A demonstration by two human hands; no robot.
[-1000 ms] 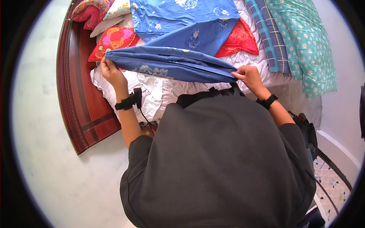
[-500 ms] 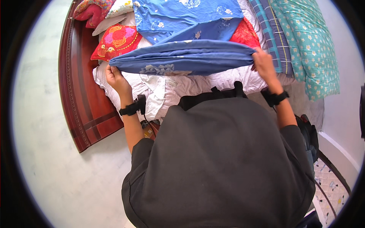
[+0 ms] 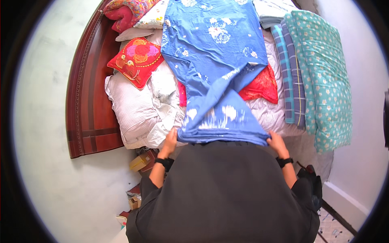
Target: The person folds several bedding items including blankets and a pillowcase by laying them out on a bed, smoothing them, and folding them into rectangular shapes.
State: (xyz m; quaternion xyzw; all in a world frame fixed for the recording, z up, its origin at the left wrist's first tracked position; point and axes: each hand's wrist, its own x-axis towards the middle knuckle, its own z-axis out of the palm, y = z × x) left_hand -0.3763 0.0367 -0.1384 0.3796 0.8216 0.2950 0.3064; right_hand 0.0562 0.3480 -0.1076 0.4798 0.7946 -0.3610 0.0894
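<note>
Dk grey-to-blk top (image 3: 227, 190), plain matte fabric, broad smooth torso panel, loose short slvs (image 3: 304, 192) in same dk cloth w/ soft folds, forearms bare below, blk wristband (image 3: 165, 163) nr bare L hand (image 3: 169, 141), similar blk band (image 3: 285, 162) nr bare R hand (image 3: 277, 142)

Over my remote feed I see a bed (image 3: 263, 115) with a glossy dark-red wooden headboard (image 3: 94, 109) at its left end. Beyond that spreads a pale, faintly mottled surface (image 3: 40, 133); I can't tell whether it is wall or floor. To my right a white wall (image 3: 364, 113) meets a pale skirting board (image 3: 345, 198). The light is bright.
</note>
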